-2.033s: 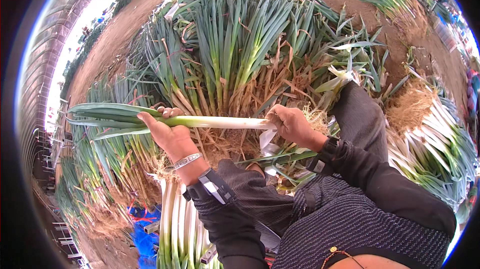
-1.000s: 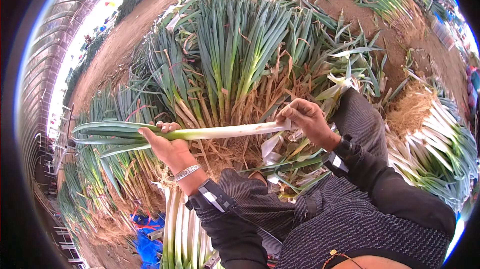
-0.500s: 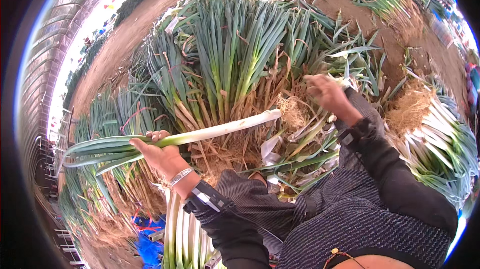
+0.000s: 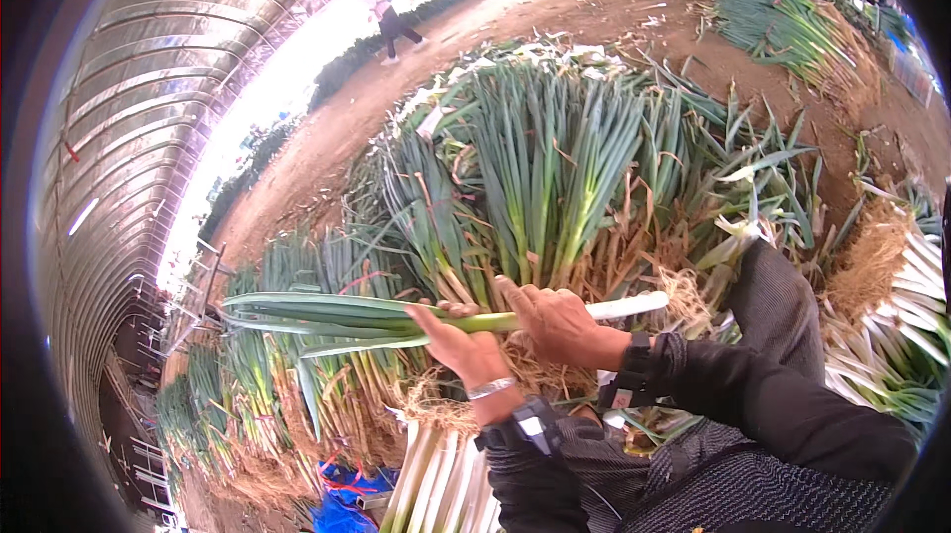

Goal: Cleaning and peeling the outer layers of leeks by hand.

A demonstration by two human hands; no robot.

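A long green onion [image 4: 327, 306] lies level across both hands, its green leaves to the left and its white stalk to the right. My left hand [image 4: 458, 345] is closed round it where the leaves begin. Just to the right, my right hand [image 4: 567, 327] is on the upper stalk, fingers bent over it and one finger stretched toward the leaves. The bare white end sticks out past my right hand. Behind stands a large heap of untrimmed green onions [image 4: 555, 161] with dry brown outer leaves.
White-stalked green onions [image 4: 441, 479] lie below my left wrist, beside blue plastic [image 4: 347, 508]. More bundles [image 4: 287, 384] stand at left; a pale-stalked pile [image 4: 897, 335] lies at right. Another heap [image 4: 788, 23] is at the far right. A person [image 4: 381, 13] walks far off.
My right hand has come left and down from beyond the white end onto the upper stalk. My left hand keeps its hold on the green onion. The view has shifted, showing more roof.
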